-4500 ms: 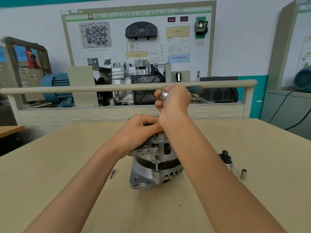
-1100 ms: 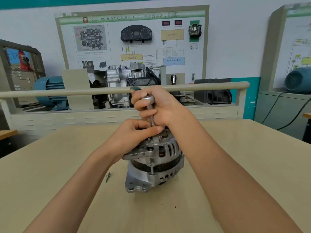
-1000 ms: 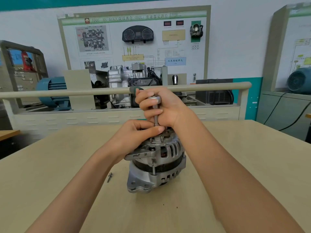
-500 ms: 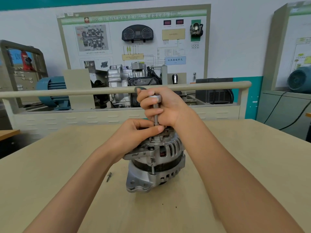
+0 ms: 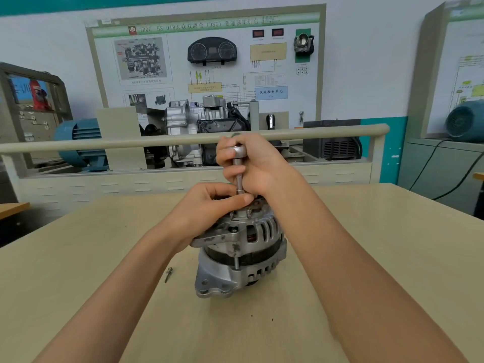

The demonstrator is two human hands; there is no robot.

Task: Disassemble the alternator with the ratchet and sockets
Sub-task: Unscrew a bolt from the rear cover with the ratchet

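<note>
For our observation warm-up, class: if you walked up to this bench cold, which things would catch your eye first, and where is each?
First, the ribbed silver metal alternator standing at the middle of the pale wooden table. Above it, the right hand grips a slim steel ratchet tool held upright over its top, while the left hand pinches the tool's lower end. A small loose metal bolt lies on the table just left of the alternator.

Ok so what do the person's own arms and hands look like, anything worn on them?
Both forearms are bare as far as the frame shows: no sleeves in view. The left hand and right hand wear no gloves, and no rings, watch or wristband are visible. No markings show on either arm.
</note>
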